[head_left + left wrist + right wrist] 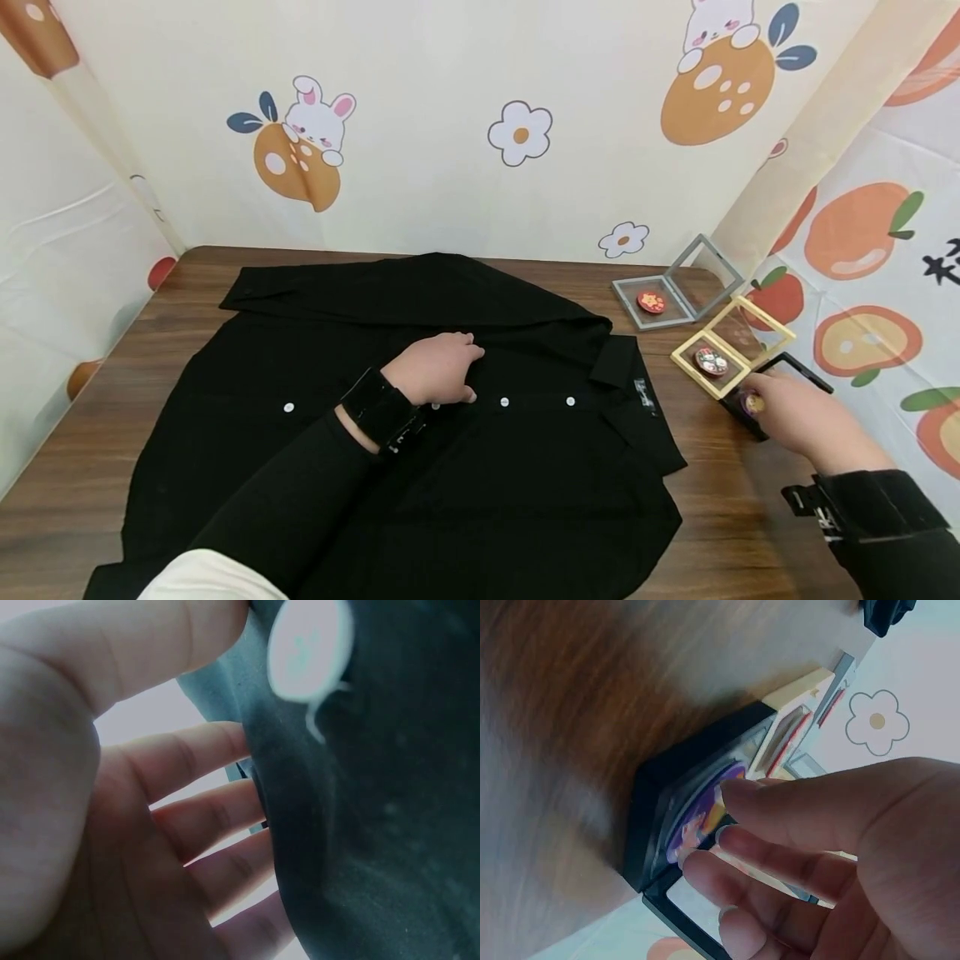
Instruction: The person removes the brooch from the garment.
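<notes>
A black button-up shirt (450, 467) lies spread flat with white buttons (505, 402) along its middle. My left hand (435, 367) rests on it beside the button row, fingers extended; in the left wrist view a button (310, 649) looms near the thumb (150, 637). At the right, my right hand (813, 417) reaches into an open black display case (793, 364). Its thumb and fingertips pinch at the rim of a round purple badge (697, 825) in that case, the hand covering part of both.
Behind the black case stand an open yellow case (693, 372) with a round badge (710, 362) and an open grey case (632, 304) with a red badge (651, 302). A patterned cloth backdrop (420, 125) borders the wooden table (720, 517).
</notes>
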